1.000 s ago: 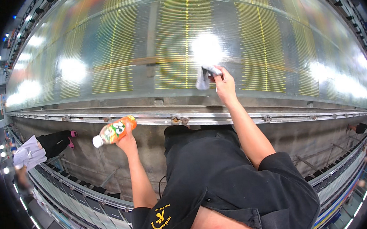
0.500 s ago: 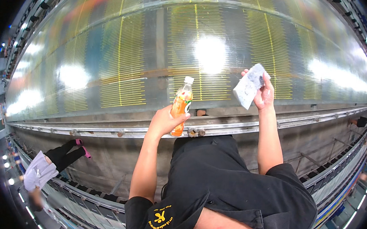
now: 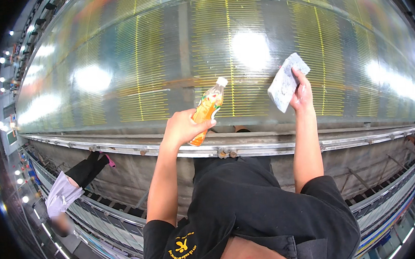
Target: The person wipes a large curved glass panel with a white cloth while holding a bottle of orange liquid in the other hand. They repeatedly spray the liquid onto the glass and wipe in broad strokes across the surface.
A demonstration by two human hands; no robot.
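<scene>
My left hand (image 3: 181,127) is wrapped round a clear plastic bottle (image 3: 209,109) with a white cap and orange contents. The bottle leans, its cap up and to the right, above the near edge of a long glossy table (image 3: 181,102) marked with rows of yellow lines. In my right hand (image 3: 303,94) is a folded grey-white cloth (image 3: 287,83), its surface mottled with darker patches. The thumb lies over the cloth's face, while the other fingers are mostly hidden behind it. Both hands are raised over the front part of the table.
A metal rail (image 3: 194,152) with bolts runs along the table's near side, between it and my body. At the left a person (image 3: 69,185) in a pale top and dark trousers stands in the aisle. Another person shows partly at the far right. Bright lamp reflections lie on the tabletop.
The cloth has risen a little, moved right and turned more upright in my right hand. The bottle tilts further to the right. The whole view has shifted slightly, and the person at left appears nearer the middle.
</scene>
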